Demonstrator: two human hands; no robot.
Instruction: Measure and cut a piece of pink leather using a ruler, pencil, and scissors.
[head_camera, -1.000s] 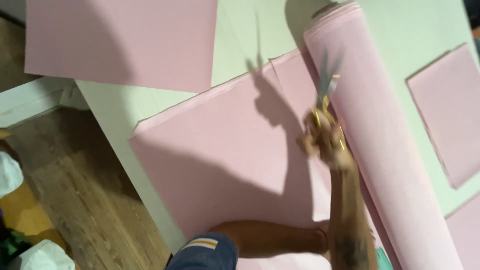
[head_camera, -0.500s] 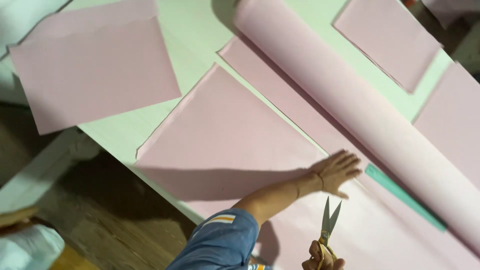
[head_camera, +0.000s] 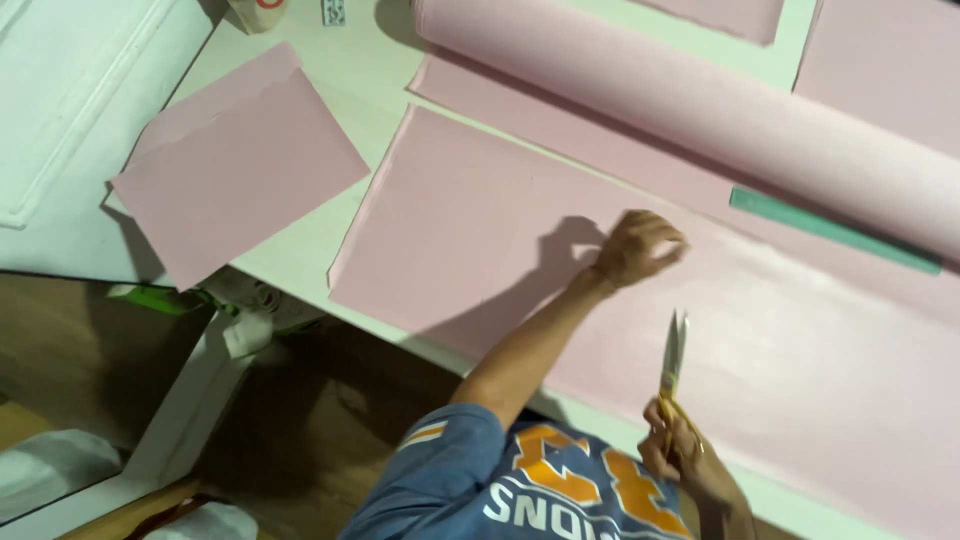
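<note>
Pressing a pink sheet flat with one hand while the other holds scissors at its near edge.

Left hand rests on the large pink sheet, which lies spread over the pale green table; its fingers are curled loosely on the paper and grip nothing. Right hand is wrapped around the yellow handles of the scissors, blades close together and pointing away from the person, over the sheet's near edge. Beyond the left hand lies a thick pink roll, with a green strip just beside it. A smaller pink piece lies well apart on the table's left corner, hanging over the edge.
</note>
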